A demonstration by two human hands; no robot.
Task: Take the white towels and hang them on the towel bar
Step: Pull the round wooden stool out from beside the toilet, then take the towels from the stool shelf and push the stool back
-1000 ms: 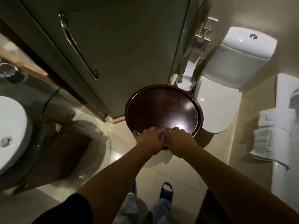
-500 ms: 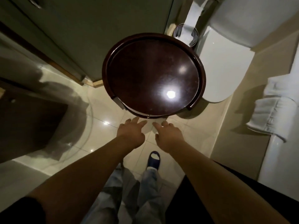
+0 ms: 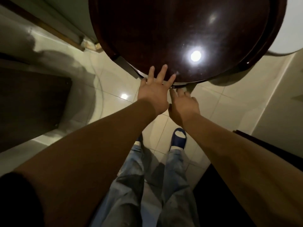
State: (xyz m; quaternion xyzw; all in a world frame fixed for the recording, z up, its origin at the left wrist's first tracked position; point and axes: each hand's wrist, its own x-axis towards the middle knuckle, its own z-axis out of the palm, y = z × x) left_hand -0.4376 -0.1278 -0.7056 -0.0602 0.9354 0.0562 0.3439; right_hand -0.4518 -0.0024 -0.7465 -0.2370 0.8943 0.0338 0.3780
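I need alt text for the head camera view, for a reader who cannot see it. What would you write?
Seen from above, a person's left hand, fingers spread, and right hand reach to the near rim of a round dark wooden table on a pale tiled floor. Jeans and a blue slipper show below. No towels are in view.

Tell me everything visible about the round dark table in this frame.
The table has a round, glossy, dark reddish-brown top, wood by its look, with a raised rim; a ceiling light glares off it. Nothing lies on it. It stands on the tiled floor, its far edge out of frame. The left hand spreads open fingers over its near rim; contact is unclear.
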